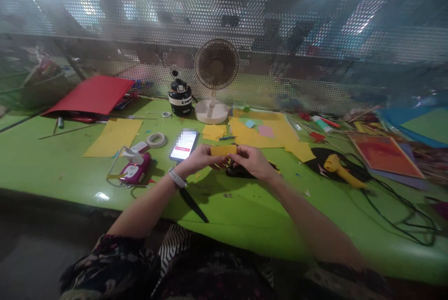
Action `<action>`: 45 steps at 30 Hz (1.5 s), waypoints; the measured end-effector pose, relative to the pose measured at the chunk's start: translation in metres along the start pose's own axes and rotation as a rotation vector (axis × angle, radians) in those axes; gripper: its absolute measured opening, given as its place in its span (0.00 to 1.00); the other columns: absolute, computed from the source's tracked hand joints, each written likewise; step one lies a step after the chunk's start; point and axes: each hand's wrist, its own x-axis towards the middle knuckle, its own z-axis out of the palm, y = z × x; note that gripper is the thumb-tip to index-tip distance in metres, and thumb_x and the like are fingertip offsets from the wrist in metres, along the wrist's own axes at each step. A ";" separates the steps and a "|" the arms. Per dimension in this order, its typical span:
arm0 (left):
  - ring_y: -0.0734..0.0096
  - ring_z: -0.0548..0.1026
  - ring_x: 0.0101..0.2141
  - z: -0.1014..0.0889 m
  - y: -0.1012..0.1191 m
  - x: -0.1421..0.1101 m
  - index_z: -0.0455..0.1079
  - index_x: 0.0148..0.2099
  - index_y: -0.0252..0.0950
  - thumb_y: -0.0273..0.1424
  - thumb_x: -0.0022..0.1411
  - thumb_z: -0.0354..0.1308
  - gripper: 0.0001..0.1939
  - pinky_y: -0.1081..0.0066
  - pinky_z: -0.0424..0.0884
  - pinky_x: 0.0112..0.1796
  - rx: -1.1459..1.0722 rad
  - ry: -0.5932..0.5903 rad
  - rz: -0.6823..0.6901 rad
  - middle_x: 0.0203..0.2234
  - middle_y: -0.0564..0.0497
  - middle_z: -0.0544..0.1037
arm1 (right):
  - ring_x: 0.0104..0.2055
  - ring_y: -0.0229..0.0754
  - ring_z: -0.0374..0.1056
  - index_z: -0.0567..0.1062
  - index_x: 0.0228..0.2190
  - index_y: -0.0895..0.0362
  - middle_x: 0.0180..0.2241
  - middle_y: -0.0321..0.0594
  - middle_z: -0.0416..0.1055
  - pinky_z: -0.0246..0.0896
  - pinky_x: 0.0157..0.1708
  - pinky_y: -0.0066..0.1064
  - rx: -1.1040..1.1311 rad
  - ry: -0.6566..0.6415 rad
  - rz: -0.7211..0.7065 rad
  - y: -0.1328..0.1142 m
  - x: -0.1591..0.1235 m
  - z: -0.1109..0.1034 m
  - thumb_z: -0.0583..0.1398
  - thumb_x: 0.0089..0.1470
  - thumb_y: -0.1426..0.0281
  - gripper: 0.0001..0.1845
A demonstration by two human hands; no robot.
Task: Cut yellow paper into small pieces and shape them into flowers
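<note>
A small yellow piece of paper is held up between my two hands, above the green table. My left hand pinches its left end, and my right hand pinches the right end. Just below them lies a dark object, partly hidden by my right hand. A phone with a lit screen rests left of my left hand. Beyond my hands sits a small stack of yellow paper pieces. A black strap or blade-like strip lies below my left wrist.
A white fan and a black bottle stand at the back. On the right, a yellow glue gun with a loose cable lies on a black disc. A purple power socket, a tape roll and a red folder are on the left.
</note>
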 end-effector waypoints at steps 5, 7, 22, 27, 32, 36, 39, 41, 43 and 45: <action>0.71 0.80 0.28 -0.006 0.004 0.000 0.78 0.36 0.28 0.40 0.49 0.71 0.19 0.74 0.76 0.32 0.022 0.005 0.004 0.30 0.41 0.83 | 0.25 0.37 0.69 0.72 0.26 0.57 0.25 0.35 0.72 0.66 0.29 0.30 0.003 0.008 -0.004 -0.005 0.000 -0.007 0.68 0.41 0.48 0.25; 0.71 0.80 0.28 -0.008 0.008 -0.001 0.78 0.34 0.28 0.39 0.49 0.71 0.18 0.74 0.75 0.32 0.024 0.015 0.016 0.30 0.41 0.83 | 0.24 0.36 0.68 0.72 0.25 0.57 0.24 0.35 0.72 0.66 0.28 0.29 -0.002 0.030 -0.006 -0.006 0.001 -0.011 0.68 0.41 0.48 0.25; 0.63 0.82 0.34 -0.006 0.007 -0.001 0.70 0.48 0.32 0.44 0.51 0.69 0.27 0.73 0.75 0.30 -0.106 0.060 0.112 0.37 0.42 0.82 | 0.23 0.37 0.68 0.72 0.23 0.57 0.22 0.35 0.72 0.66 0.27 0.30 0.010 0.084 0.006 -0.011 -0.001 -0.013 0.69 0.39 0.48 0.25; 0.70 0.80 0.29 0.000 0.000 0.000 0.75 0.41 0.29 0.43 0.52 0.69 0.23 0.74 0.75 0.30 0.008 -0.005 0.112 0.31 0.43 0.82 | 0.27 0.37 0.70 0.78 0.31 0.59 0.30 0.39 0.77 0.69 0.31 0.31 0.116 -0.023 0.044 -0.010 -0.003 0.000 0.70 0.39 0.55 0.22; 0.71 0.80 0.27 -0.006 0.002 0.002 0.75 0.40 0.29 0.43 0.49 0.71 0.23 0.72 0.76 0.32 -0.008 -0.004 0.076 0.27 0.45 0.82 | 0.25 0.36 0.70 0.77 0.27 0.59 0.26 0.37 0.76 0.68 0.31 0.31 0.116 -0.053 0.057 -0.009 -0.003 -0.001 0.69 0.40 0.59 0.16; 0.71 0.79 0.26 -0.019 0.015 -0.001 0.75 0.37 0.29 0.43 0.44 0.73 0.24 0.73 0.76 0.30 -0.074 0.177 0.107 0.26 0.46 0.82 | 0.25 0.36 0.71 0.77 0.25 0.59 0.24 0.37 0.76 0.69 0.31 0.31 0.053 0.069 -0.015 -0.013 -0.001 -0.026 0.68 0.44 0.62 0.12; 0.72 0.79 0.26 -0.026 0.023 -0.003 0.75 0.35 0.29 0.43 0.43 0.74 0.24 0.74 0.75 0.30 -0.116 0.281 0.148 0.26 0.46 0.82 | 0.26 0.37 0.72 0.77 0.28 0.58 0.27 0.39 0.77 0.71 0.33 0.33 0.155 0.288 -0.088 -0.016 -0.002 -0.052 0.68 0.44 0.59 0.15; 0.73 0.79 0.25 -0.026 0.025 -0.003 0.75 0.34 0.29 0.43 0.43 0.73 0.24 0.75 0.75 0.29 -0.114 0.280 0.154 0.27 0.46 0.82 | 0.26 0.37 0.71 0.77 0.29 0.57 0.26 0.38 0.76 0.72 0.33 0.33 0.190 0.353 -0.080 -0.016 -0.004 -0.061 0.68 0.44 0.57 0.17; 0.73 0.78 0.25 -0.022 0.023 -0.004 0.75 0.34 0.29 0.43 0.44 0.73 0.23 0.76 0.74 0.28 -0.094 0.233 0.139 0.27 0.46 0.82 | 0.27 0.37 0.72 0.77 0.30 0.58 0.28 0.39 0.77 0.72 0.35 0.33 0.158 0.262 -0.020 -0.014 -0.008 -0.057 0.69 0.44 0.56 0.18; 0.73 0.78 0.24 -0.015 0.020 -0.004 0.75 0.35 0.30 0.43 0.45 0.72 0.23 0.76 0.74 0.28 -0.049 0.150 0.111 0.27 0.46 0.82 | 0.29 0.37 0.74 0.78 0.33 0.59 0.31 0.41 0.79 0.72 0.37 0.33 0.110 0.070 0.054 -0.012 -0.012 -0.042 0.69 0.45 0.56 0.20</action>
